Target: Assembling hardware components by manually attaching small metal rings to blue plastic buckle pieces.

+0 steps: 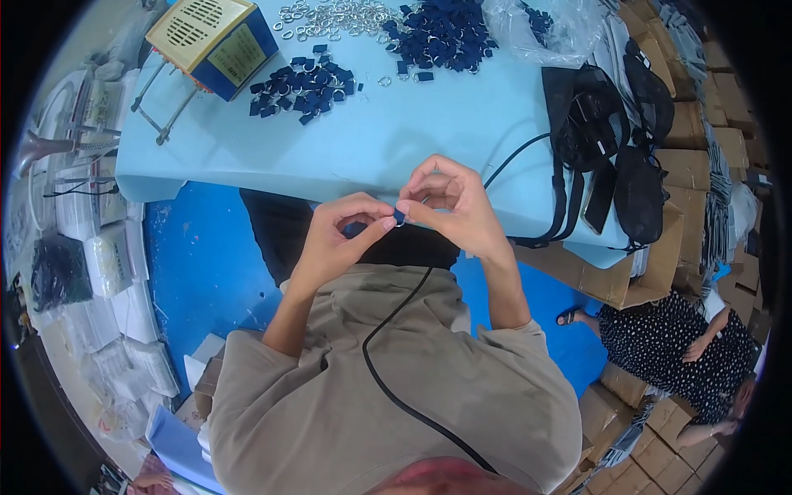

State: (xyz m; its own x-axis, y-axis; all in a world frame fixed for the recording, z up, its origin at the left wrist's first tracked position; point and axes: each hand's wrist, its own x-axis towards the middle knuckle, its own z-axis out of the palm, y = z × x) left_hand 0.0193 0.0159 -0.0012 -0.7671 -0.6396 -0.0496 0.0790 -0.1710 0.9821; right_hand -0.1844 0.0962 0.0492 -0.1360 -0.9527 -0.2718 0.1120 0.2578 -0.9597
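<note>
Close to my body, at the table's near edge, a small navy fabric tab is pinched between my two hands. My left hand grips it from the left with thumb and forefinger. From the right, the thumb and fingers of my right hand close on it too. A bit of metal seems to show at its lower end, too small to be sure. Farther back lie a small pile of navy tabs with metal rings, a bigger navy tab pile and loose silver rings.
On the light blue table stands a box-shaped device on a metal frame, far left. Black bags and a phone lie at right, beside a clear plastic bag. Cardboard boxes and another person are beyond.
</note>
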